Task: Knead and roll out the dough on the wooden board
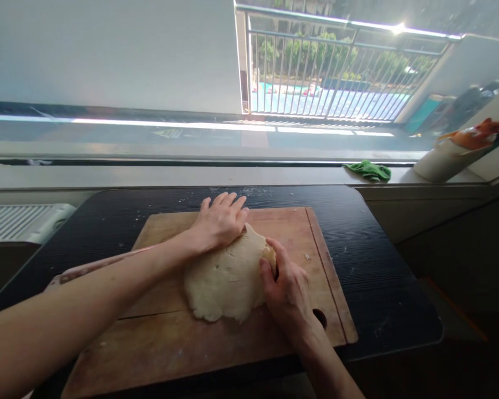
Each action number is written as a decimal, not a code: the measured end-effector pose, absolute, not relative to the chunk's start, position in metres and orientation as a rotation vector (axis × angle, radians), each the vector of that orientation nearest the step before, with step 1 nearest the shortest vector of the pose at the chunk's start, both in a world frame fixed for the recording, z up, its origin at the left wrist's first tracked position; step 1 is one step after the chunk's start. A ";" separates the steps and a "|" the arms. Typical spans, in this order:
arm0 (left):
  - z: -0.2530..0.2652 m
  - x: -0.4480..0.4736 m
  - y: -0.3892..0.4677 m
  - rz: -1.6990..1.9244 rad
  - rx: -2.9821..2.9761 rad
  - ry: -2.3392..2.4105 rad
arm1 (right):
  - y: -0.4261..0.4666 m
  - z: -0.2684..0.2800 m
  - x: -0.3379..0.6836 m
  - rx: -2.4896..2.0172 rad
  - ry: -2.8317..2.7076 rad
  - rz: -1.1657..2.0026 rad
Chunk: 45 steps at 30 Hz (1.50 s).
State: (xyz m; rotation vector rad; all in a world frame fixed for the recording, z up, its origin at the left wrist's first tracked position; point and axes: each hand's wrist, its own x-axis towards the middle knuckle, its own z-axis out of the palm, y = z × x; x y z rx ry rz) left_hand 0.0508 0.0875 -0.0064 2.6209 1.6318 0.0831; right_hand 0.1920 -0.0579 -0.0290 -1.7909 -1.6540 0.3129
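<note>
Desk: dark and broad across the middle and lower frame, dusted with pale specks towards its upper edge.

Board: wooden, lying flat on the desk in the lower centre, its grooved end running down the right side.

Dough: one pale, flattened lump on the board, at the centre of the frame and just below its middle; lobed lower edge, narrow peak at upper right.

Long axis: weak, the lump being nearly as wide as tall; what there is slants from lower left to upper right, between the hands.

Left hand: on the dough's upper left edge, fingers stretched out towards the top of the frame; palm down, nothing gripped. From it, the dough lies below and to the right.

Right hand: at the dough's right edge, half closed, thumb and fingers curled around a bit of that edge. From it, the dough lies to the left.

Nearer hand: neither, as both touch the dough; how hard each presses, I cannot tell.

Hole: dark, through the board, just right of the right wrist.

Crumb: small, on the board, right of the dough.
</note>
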 end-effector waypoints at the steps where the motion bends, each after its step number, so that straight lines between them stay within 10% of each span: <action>1: -0.006 0.051 0.094 0.049 2.587 1.654 | -0.058 -0.029 0.192 -1.794 -1.650 0.310; 33: -0.003 0.054 0.114 0.073 2.529 1.674 | -0.055 -0.023 0.189 -1.917 -1.651 0.288; 45: 0.012 0.020 0.041 0.748 2.449 1.245 | -0.005 0.004 0.187 -2.252 -1.783 0.337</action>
